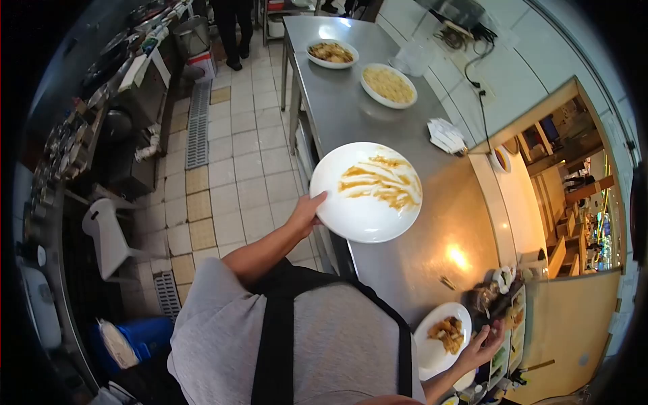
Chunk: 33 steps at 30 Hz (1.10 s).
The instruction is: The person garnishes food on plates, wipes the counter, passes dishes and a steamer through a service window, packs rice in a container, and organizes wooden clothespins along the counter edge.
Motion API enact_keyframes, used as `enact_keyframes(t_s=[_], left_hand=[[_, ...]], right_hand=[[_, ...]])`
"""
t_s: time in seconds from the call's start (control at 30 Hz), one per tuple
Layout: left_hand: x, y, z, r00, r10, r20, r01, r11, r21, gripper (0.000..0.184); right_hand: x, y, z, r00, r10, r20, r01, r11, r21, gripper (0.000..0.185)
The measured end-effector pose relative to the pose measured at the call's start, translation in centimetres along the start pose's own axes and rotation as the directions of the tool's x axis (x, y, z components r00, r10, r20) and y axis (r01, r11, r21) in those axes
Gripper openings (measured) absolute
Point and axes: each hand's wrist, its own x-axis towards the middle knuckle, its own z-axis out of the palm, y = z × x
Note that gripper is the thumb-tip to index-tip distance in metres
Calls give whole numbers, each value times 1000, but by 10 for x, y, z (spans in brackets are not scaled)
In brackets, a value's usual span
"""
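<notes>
My left hand [309, 210] grips the rim of a round white plate [337, 214] smeared with brown sauce, held tilted above the steel counter's edge. My fingers are mostly hidden beneath it. On the right, my right hand [483, 345] is stretched out with its fingers apart and seems to hold nothing. It hovers by an oval white plate [430, 361] with chunks of brown food [447, 333] on it. Whether the hand touches that plate or the containers beside it, I cannot tell.
On the steel counter [385, 270] stand a dish of cooked food [331, 52], a dish of pale noodle-like food [388, 86] and white paper packets [445, 135]. Garnish containers [516, 317] line the lower right. A white chair [108, 236] and a person's legs [233, 30] are left.
</notes>
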Motion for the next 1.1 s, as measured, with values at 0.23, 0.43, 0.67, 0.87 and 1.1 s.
enact_keyframes(t_s=[0.23,0.43,0.67,0.87,1.1], left_hand=[[-18,182,-156,951,210,-229,-184,975,128,41],[29,241,-215,872,314,-376,-323,946,40,41],[156,337,-225,860,382,-339,-441,890,-114,42],[270,427,-216,861,410,-301,-445,894,-57,44],[449,494,-214,957,258,-137,-252,966,58,43]], right_hand=[[5,-163,217,934,-172,312,121,977,176,26],[34,-250,360,677,-372,635,337,924,181,22],[50,-296,506,442,-370,817,235,927,292,27],[69,-297,641,244,-109,964,-714,652,255,51],[95,-355,713,311,24,950,-878,389,278,74]])
